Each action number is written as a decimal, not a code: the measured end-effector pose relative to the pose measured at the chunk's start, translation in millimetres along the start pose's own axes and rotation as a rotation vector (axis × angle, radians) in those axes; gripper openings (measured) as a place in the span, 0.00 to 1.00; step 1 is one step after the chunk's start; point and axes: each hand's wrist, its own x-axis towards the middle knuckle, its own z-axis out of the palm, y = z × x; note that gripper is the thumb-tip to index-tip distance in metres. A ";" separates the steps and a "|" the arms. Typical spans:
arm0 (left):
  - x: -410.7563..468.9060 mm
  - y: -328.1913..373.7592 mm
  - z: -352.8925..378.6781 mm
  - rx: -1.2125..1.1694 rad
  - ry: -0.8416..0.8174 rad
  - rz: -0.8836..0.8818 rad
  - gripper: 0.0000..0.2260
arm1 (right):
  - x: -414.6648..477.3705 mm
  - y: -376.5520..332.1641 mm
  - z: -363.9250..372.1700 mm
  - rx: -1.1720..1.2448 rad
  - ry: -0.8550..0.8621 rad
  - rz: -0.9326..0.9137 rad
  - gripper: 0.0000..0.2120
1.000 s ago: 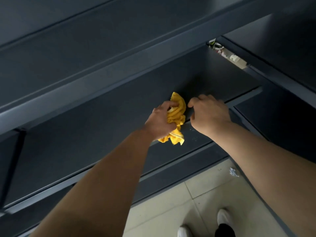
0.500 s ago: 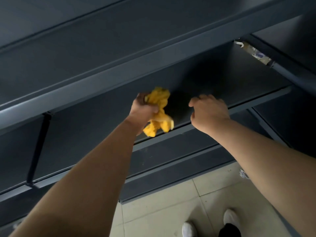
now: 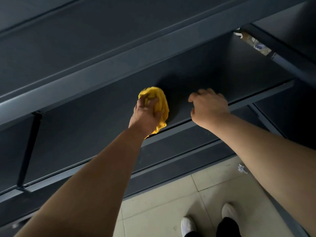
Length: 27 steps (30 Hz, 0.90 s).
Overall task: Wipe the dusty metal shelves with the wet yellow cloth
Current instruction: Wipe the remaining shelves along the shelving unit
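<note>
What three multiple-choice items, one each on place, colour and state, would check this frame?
1. Where is the cloth? A on the floor; B on the dark shelf; C draped over the right forearm.
2. What colour are the shoes? A black; B red; C white.
3. What is the left hand doing? A gripping the bunched cloth; B hanging empty; C holding a spray bottle.
Key: B, the cloth lies against the shelf surface, left of the right hand; C, both shoes at the bottom are white; A, its fingers curl round the yellow cloth.
</note>
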 end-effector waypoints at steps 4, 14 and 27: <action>27.8 25.4 7.8 -0.026 -0.022 0.007 0.23 | 8.7 21.8 1.2 0.002 0.001 0.006 0.19; 111.7 122.1 38.8 0.004 0.063 0.015 0.24 | 26.8 118.4 -2.7 -0.010 0.138 0.116 0.18; 222.6 263.4 81.1 -0.026 0.050 0.156 0.23 | 38.6 223.7 -12.9 0.135 0.196 0.035 0.14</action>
